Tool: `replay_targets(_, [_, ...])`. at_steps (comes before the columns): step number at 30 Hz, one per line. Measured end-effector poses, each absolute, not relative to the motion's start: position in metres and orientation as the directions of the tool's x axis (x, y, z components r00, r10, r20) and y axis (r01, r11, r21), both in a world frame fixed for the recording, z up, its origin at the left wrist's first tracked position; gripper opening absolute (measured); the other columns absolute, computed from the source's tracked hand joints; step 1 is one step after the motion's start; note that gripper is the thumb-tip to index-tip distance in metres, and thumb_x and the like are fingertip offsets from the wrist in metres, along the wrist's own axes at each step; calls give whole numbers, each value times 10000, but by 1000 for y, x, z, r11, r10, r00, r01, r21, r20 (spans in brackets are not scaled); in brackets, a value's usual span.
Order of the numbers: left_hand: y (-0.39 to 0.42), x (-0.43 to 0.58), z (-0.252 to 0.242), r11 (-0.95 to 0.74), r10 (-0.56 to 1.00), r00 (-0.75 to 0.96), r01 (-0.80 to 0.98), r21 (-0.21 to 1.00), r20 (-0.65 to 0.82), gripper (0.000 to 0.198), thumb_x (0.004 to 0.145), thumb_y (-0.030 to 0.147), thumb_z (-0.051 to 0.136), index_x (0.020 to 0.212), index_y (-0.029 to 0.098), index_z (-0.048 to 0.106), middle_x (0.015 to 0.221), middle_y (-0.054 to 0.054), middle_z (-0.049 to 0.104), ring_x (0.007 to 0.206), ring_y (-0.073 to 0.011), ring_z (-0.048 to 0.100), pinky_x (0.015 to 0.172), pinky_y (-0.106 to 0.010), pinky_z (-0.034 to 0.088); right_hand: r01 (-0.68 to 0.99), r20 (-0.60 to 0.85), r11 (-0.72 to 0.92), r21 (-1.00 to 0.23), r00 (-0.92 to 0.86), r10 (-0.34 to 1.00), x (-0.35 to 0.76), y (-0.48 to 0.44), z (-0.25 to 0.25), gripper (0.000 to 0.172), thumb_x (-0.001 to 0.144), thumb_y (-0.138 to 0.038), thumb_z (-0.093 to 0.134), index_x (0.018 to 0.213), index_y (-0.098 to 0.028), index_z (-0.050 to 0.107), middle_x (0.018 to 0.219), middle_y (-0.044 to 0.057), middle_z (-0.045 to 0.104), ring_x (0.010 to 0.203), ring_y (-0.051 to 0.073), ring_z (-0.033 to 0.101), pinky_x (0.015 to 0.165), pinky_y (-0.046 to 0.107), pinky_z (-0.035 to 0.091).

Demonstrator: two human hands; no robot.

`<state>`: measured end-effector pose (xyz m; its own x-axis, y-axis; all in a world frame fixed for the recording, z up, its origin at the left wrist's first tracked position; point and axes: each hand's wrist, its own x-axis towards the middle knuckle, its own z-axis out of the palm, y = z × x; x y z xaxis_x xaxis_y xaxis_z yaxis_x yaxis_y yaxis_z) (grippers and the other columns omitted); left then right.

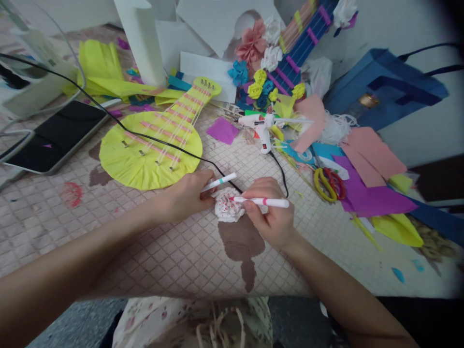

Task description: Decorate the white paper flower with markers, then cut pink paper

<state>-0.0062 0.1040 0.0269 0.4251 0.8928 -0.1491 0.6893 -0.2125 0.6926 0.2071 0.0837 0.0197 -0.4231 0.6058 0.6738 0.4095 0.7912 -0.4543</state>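
A white crumpled paper flower (228, 209) with red dots lies low over the table between my hands. My right hand (270, 215) is closed around a white marker (266, 201) with a pink band, its tip touching the flower. My left hand (188, 195) grips a second white marker (219, 181) with a teal band, and its fingertips rest at the flower's left edge. Whether those fingers also pinch the flower is hidden. Just beyond my left hand lies a yellow paper-covered lute shape (152, 154) with pink strips and white strings.
A white hot glue gun (261, 130) stands beyond my hands, its black cord (281, 171) on the table. Scissors (329, 184), purple paper (375, 198) and pink paper (377, 157) lie right. A phone-like black device (58, 135) sits left; a blue bag (384, 87) stands back right.
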Motion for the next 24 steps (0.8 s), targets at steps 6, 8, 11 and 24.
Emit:
replay_targets(6, [105, -9, 29, -247, 899, 427, 682, 689, -100, 157, 722, 198, 587, 747, 192, 432, 649, 50, 468, 557, -105, 446, 554, -245, 332, 373, 692, 748, -550, -298, 658, 210, 84, 23, 143, 855, -139, 542, 947, -233, 597, 808, 25, 620, 804, 199, 581, 765, 423, 497])
replay_targets(8, [105, -9, 29, -257, 889, 445, 678, 689, -107, 150, 712, 181, 581, 759, 191, 439, 659, 48, 471, 563, -107, 451, 559, -245, 337, 362, 676, 728, -582, -283, 681, 209, 84, 23, 140, 858, -129, 538, 935, -228, 601, 806, 25, 612, 806, 195, 584, 744, 404, 496])
replay_targets(11, [106, -10, 28, -261, 879, 462, 679, 686, -123, 146, 696, 162, 570, 788, 188, 460, 679, 42, 480, 577, -113, 466, 564, -247, 347, 340, 662, 704, -623, -250, 706, 208, 83, 23, 137, 864, -120, 536, 921, -224, 605, 814, 24, 610, 800, 185, 586, 719, 381, 493])
replay_targets(24, [108, -19, 34, -279, 873, 471, 698, 660, -129, 186, 720, 210, 588, 879, 178, 495, 740, 22, 515, 610, -124, 494, 579, -256, 371, 323, 635, 711, -625, -319, 704, 207, 82, 23, 142, 861, -116, 539, 944, -215, 598, 828, 32, 608, 811, 183, 577, 726, 380, 483])
